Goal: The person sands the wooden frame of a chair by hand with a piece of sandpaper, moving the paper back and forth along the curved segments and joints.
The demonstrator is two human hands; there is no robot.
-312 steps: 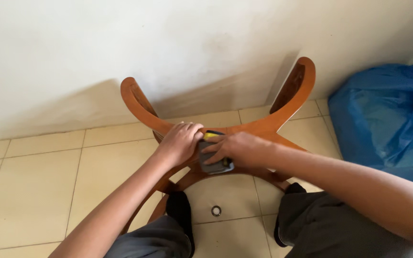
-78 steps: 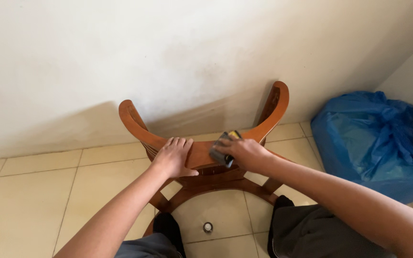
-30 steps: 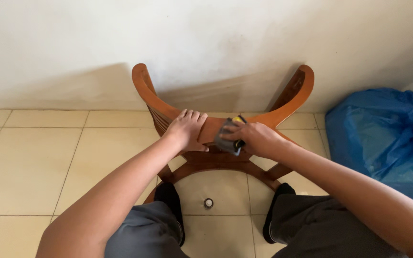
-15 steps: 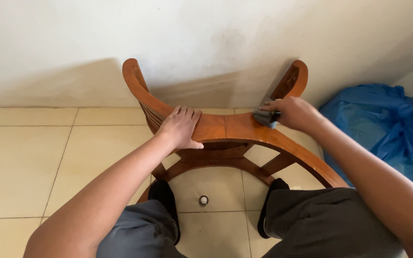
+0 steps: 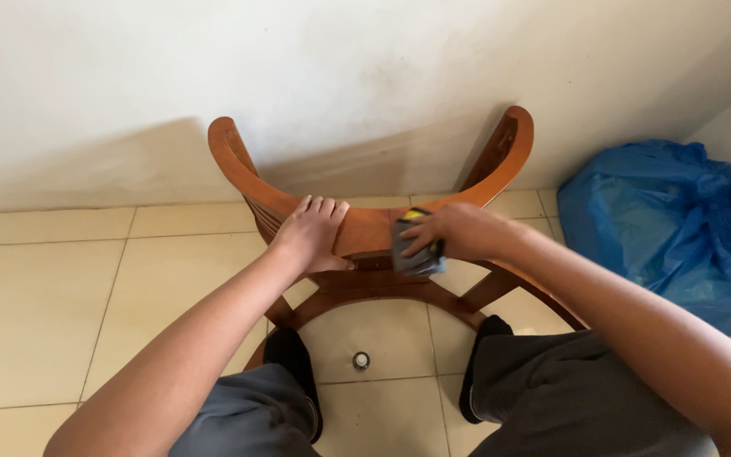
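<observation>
At centre frame, a left hand lies flat with fingers spread on a curved wooden frame, while the right hand grips what appears to be a grey-and-yellow sanding pad against it. Right of frame, a crumpled blue plastic bag sits by the wall; a small round cap lies on the tiles at lower centre.

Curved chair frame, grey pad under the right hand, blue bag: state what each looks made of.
Curved chair frame: apparently wood, reddish-brown, smooth varnished sheen. Grey pad under the right hand: soft, probably cloth or sponge, with a yellow edge. Blue bag: thin plastic film, crinkled and glossy.
</observation>
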